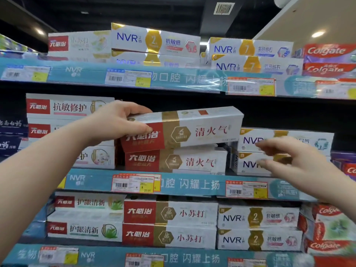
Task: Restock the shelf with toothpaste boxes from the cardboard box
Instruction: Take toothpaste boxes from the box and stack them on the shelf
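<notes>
The left hand [123, 122] gripped the left end of a toothpaste box [202, 128], tilted over a matching box [183, 161] on the middle shelf [192, 185]. The right hand [287, 160] hung spread, holding nothing, before neighbouring boxes [248, 140]. Teal price strips [173, 79] edged each shelf; a vent [223, 8] sat in the dark ceiling [134, 8].

We see bright, even store light from ceiling spotlights [317, 33]; glare streaks the plastic shelf strips [173, 79], our right hand [294, 160] blurs, edges bow.

Your middle shelf [192, 185]: teal edge strip, price tags [133, 183]. Directly on it, left to right: white box [100, 158], red-gold box [173, 161], NVR box [244, 164], Colgate [349, 169].
</notes>
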Available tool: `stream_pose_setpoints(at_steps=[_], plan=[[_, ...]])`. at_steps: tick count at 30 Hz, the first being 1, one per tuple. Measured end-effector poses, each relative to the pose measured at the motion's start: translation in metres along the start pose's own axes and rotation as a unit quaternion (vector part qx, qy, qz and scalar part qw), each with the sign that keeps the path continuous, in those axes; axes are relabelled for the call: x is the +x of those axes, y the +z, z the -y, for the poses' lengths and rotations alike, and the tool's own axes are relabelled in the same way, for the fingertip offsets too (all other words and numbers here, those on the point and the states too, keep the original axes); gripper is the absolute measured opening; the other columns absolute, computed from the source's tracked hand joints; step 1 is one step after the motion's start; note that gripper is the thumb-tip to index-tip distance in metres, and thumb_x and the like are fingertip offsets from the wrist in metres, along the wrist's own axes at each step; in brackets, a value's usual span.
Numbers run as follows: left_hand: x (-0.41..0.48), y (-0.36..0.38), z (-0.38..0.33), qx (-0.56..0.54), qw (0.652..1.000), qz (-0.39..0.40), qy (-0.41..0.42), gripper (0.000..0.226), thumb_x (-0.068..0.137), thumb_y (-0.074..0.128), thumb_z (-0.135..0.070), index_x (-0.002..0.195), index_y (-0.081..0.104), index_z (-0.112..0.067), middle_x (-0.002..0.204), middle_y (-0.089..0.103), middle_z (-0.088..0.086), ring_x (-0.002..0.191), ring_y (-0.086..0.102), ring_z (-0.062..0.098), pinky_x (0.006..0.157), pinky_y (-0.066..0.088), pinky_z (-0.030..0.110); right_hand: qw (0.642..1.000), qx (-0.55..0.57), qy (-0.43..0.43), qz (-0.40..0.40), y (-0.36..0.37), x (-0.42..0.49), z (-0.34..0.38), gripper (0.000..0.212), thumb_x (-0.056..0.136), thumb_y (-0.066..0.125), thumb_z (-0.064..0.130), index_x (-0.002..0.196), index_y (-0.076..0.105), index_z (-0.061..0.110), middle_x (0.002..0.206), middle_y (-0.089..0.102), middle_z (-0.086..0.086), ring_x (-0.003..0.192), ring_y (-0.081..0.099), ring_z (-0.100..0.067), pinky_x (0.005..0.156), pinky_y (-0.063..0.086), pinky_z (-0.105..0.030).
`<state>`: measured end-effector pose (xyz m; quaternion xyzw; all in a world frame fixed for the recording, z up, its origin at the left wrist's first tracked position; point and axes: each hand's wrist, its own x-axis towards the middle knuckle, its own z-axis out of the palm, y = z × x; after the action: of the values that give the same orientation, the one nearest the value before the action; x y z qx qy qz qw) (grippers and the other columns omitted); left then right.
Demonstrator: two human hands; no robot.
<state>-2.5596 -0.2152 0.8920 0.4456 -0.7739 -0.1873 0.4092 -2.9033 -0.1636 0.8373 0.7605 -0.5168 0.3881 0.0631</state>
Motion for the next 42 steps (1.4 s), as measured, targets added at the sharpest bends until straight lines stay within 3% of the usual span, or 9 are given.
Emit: stream_pose_setpoints(at_steps=[3,7,13,17,23,29,34,39,42], plan=[[0.017,0.003,0.000,0.037,0.999,0.037,-0.014,0.036,0.074,0.074,-0.027,0.106,0.060,-0.034,0.091,0.073,-0.004,0.078,0.072,0.010,0.069,0.054,0.026,0.999,-0.034,-0.010,-0.004,0.002,0.017,0.004,0.040,0.079,0.066,0.028,0.118,0.057,0.028,0.100,0.054,0.013,0.093,0.051,0.000,0.080,0.043,-0.019],[0.030,0.001,0.006,0.066,0.995,0.069,-0.035,0.027,0.079,0.068,-0.023,0.096,0.058,-0.042,0.095,0.073,-0.002,0.082,0.072,0.015,0.079,0.056,0.034,1.000,-0.031,0.003,0.001,0.010,0.035,0.006,0.043,0.079,0.067,0.030,0.120,0.056,0.027,0.108,0.054,0.008,0.102,0.052,-0.009,0.085,0.043,-0.026],[0.043,-0.013,0.012,0.066,0.992,0.077,-0.069,0.033,0.072,0.073,-0.027,0.103,0.065,-0.033,0.108,0.070,0.001,0.095,0.067,0.020,0.092,0.050,0.040,0.999,-0.043,0.020,0.015,0.019,0.053,0.008,0.048,0.079,0.067,0.034,0.124,0.052,0.028,0.109,0.051,0.009,0.100,0.051,-0.009,0.080,0.042,-0.023],[0.044,-0.010,0.015,0.090,0.991,0.066,-0.069,0.026,0.083,0.065,-0.025,0.109,0.063,-0.030,0.113,0.065,-0.002,0.099,0.064,0.018,0.094,0.048,0.039,0.999,-0.035,0.029,0.014,0.026,0.057,0.008,0.050,0.078,0.068,0.032,0.125,0.051,0.025,0.106,0.050,0.009,0.096,0.050,-0.008,0.076,0.041,-0.021],[0.030,0.002,0.018,0.132,0.991,-0.026,-0.015,0.030,0.085,0.062,-0.028,0.115,0.060,-0.028,0.119,0.058,-0.004,0.106,0.058,0.017,0.085,0.046,0.029,0.998,-0.029,0.048,0.013,0.036,0.054,0.007,0.044,0.077,0.069,0.034,0.118,0.055,0.024,0.103,0.060,0.005,0.089,0.056,-0.011,0.064,0.041,-0.015],[-0.006,0.025,0.033,0.226,0.944,-0.239,0.041,0.072,0.073,0.073,-0.033,0.136,0.042,-0.018,0.141,0.041,0.006,0.127,0.041,0.024,0.106,0.033,0.036,0.992,-0.049,0.106,0.039,0.049,0.058,0.011,0.047,0.082,0.058,0.047,0.123,0.056,0.026,0.113,0.065,0.005,0.093,0.056,-0.012,0.073,0.046,-0.025],[-0.027,0.041,0.050,0.151,0.960,-0.232,-0.046,0.069,0.076,0.072,-0.032,0.136,0.039,-0.027,0.113,0.060,-0.004,0.088,0.061,0.015,0.081,0.051,0.034,0.994,-0.034,0.092,0.051,0.061,0.058,0.012,0.032,0.089,0.050,0.043,0.107,0.065,0.021,0.087,0.062,0.009,0.077,0.057,-0.007,0.057,0.042,-0.018],[-0.026,0.049,0.060,0.065,0.967,-0.231,-0.082,0.036,0.083,0.064,-0.033,0.118,0.060,-0.023,0.094,0.069,-0.007,0.076,0.059,0.001,0.065,0.044,0.018,0.995,0.005,0.095,0.037,0.067,0.054,0.009,0.020,0.090,0.050,0.040,0.094,0.062,0.026,0.073,0.058,0.017,0.062,0.052,0.003,0.047,0.038,-0.012],[-0.023,0.049,0.060,0.059,0.964,-0.245,-0.082,0.031,0.085,0.061,-0.031,0.113,0.064,-0.019,0.094,0.071,-0.004,0.067,0.049,-0.010,0.057,0.036,0.011,0.994,0.009,0.102,0.038,0.070,0.050,0.009,0.024,0.089,0.050,0.043,0.086,0.065,0.024,0.077,0.065,0.011,0.066,0.059,-0.006,0.057,0.050,-0.025]])
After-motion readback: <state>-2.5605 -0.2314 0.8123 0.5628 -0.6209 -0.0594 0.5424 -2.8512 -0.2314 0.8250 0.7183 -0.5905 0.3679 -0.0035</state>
